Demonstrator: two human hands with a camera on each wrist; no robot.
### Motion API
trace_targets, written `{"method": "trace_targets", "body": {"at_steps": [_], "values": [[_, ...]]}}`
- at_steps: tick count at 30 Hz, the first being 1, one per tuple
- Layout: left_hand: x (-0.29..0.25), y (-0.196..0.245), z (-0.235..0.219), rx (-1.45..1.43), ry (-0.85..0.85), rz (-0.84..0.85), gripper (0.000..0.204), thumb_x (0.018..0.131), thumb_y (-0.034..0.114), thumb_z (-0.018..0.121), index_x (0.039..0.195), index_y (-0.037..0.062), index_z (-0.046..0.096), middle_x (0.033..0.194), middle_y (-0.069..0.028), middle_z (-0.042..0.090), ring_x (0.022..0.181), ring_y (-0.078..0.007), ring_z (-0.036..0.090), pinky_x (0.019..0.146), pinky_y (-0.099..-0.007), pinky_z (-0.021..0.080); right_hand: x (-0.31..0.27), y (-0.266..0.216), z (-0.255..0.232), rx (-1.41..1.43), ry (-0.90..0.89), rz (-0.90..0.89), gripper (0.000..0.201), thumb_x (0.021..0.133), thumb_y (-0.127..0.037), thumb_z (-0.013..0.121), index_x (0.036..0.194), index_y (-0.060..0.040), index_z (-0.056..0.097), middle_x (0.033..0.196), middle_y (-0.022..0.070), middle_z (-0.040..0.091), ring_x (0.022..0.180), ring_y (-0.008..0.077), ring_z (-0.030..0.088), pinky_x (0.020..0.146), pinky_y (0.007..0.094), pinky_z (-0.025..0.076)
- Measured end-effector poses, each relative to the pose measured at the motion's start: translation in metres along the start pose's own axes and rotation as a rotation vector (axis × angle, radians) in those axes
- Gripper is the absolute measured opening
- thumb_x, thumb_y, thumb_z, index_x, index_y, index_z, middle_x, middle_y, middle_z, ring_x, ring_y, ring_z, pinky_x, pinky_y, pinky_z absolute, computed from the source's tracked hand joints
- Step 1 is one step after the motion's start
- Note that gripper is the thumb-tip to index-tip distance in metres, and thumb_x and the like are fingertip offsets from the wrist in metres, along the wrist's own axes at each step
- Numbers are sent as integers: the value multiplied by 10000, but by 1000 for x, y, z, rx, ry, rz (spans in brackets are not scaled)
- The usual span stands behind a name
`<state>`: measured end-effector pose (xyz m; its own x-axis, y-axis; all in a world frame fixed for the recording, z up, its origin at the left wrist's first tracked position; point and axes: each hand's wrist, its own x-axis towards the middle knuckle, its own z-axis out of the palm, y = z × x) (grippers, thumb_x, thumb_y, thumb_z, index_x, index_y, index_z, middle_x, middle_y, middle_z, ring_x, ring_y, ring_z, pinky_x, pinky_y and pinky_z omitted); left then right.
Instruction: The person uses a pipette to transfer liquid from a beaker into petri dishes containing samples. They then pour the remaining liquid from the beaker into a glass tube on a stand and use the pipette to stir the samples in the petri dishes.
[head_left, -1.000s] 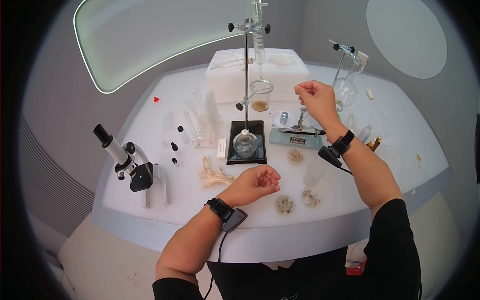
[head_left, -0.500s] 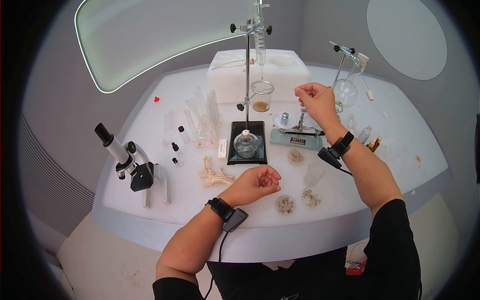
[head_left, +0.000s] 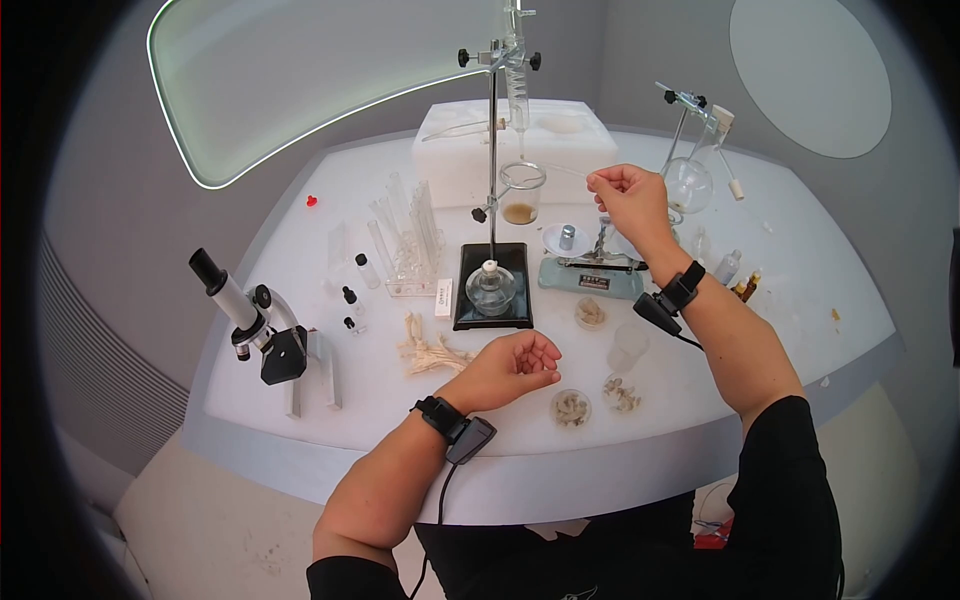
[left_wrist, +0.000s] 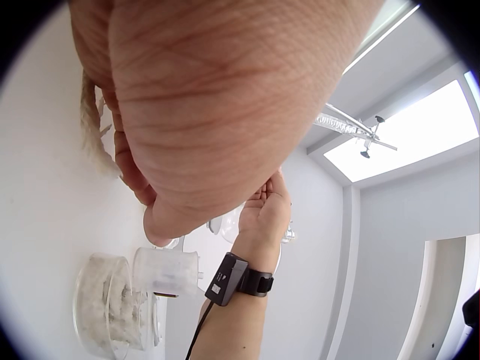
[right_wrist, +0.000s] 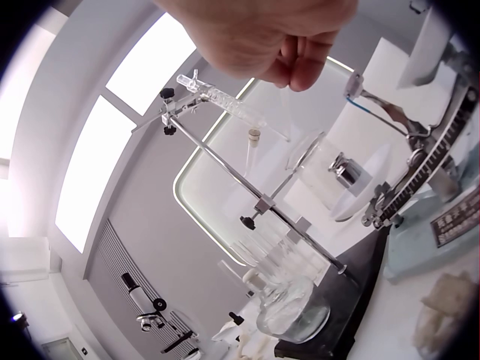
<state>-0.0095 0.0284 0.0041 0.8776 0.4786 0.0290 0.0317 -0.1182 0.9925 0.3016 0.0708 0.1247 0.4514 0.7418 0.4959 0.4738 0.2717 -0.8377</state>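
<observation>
At the rim of the clear, round beaker (head_left: 537,196), cloudy brown at its bottom, is the far end of a thin, glassy rod (head_left: 562,170); whether they touch is unclear. The right hand (head_left: 636,205) pinches the rod between thumb and fingers, while the left hand (head_left: 500,372), loosely curled and empty, is near the smooth black stand base (head_left: 521,262) and a rough, branching pale piece (head_left: 428,354) on the white bench (head_left: 255,385).

And here's the white table (head_left: 800,240): microscope (head_left: 235,305) out at nine o'clock, white block (head_left: 460,165) up at twelve, little brown bottles (head_left: 748,288) at three, chip-filled dish (head_left: 570,409) down at six, pale root-like piece (head_left: 425,352) at eight, black stand base (head_left: 510,257) near centre.
</observation>
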Motion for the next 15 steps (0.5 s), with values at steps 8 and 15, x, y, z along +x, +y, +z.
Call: {"method": "trace_targets", "body": {"at_steps": [8,15], "values": [[1,1,-1,2,-4,-7,235,1059,38,820,1256,56,694,1093,31,736,994,-42,689,904,-217,569,2,0,2,2,-6,1,188,1010,-150,856,1068,28,848,932,82,852,749,106,763,673,272,623],[1,0,-1,-3,-7,-10,239,1057,31,820,1257,53,692,1095,28,731,995,-45,686,903,-219,572,0,0,3,-7,3,-7,195,1008,-158,857,1060,30,849,921,82,851,741,107,763,669,276,627]]}}
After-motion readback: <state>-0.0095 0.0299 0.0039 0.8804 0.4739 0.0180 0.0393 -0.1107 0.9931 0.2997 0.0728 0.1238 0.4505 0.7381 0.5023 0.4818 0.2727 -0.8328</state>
